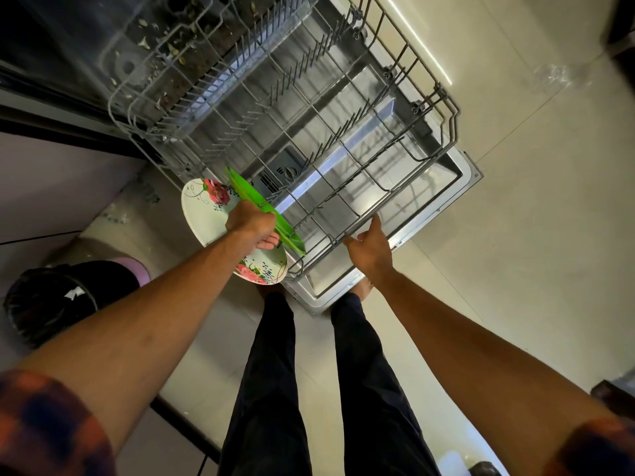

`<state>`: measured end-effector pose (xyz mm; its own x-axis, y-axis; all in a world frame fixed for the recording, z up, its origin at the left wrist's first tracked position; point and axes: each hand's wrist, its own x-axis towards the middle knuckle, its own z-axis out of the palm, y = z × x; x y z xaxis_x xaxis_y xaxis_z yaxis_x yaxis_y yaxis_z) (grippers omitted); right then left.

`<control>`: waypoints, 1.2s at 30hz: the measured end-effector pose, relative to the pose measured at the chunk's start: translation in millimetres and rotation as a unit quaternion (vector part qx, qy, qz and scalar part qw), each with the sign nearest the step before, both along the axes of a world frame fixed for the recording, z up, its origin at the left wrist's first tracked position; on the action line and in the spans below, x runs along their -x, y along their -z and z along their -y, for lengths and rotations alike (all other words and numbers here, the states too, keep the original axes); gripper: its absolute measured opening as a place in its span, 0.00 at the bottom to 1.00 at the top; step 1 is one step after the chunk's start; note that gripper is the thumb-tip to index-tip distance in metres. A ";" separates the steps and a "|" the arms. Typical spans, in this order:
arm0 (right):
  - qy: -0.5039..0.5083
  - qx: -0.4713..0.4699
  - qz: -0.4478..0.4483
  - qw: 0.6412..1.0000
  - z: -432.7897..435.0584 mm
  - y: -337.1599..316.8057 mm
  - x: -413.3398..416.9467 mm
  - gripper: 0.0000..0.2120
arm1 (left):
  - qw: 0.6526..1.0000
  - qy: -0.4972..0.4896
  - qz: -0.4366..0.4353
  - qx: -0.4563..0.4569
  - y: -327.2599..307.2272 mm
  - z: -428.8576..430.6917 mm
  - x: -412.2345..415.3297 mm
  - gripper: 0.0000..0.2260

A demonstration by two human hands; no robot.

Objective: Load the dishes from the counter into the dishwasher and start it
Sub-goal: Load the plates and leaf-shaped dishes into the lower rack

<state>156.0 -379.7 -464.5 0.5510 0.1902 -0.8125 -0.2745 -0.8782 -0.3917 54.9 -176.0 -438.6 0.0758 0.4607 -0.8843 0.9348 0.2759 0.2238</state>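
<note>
Pale floor tiles (536, 255) spread under an open dishwasher door (457, 187), and on that door sits the pulled-out wire rack (453, 122), which I take as my landmark. At the rack's near-left corner my left hand (251, 224) grips two plates together: a white floral plate (201, 214) on the side away from the rack, and a green plate (242, 187) seen almost edge-on between the floral one and the rack's wires. Both plates are tilted, and the green plate's lower edge sits right at the rack's corner rim; I cannot tell whether it touches. At the rack's near rail my right hand (372, 249) is spread, one finger straight and touching the rail, holding nothing. Well left of the rack stands a bin lined with a black bag (51, 300).
</note>
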 end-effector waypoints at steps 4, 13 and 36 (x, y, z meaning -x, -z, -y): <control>0.000 0.009 -0.010 1.000 6.3 13.5 6.2 0.42 | 1.000 -0.015 0.000 0.012 -0.6 -0.3 3.5 0.13; -0.086 0.032 -0.083 0.992 10.0 -5.4 -2.4 0.22 | 0.999 -0.031 0.015 0.023 -20.4 8.6 10.0 0.18; -0.281 -0.083 0.069 0.954 -126.3 -221.5 104.7 0.06 | 0.963 -0.139 0.177 -0.147 -260.5 -62.8 297.8 0.10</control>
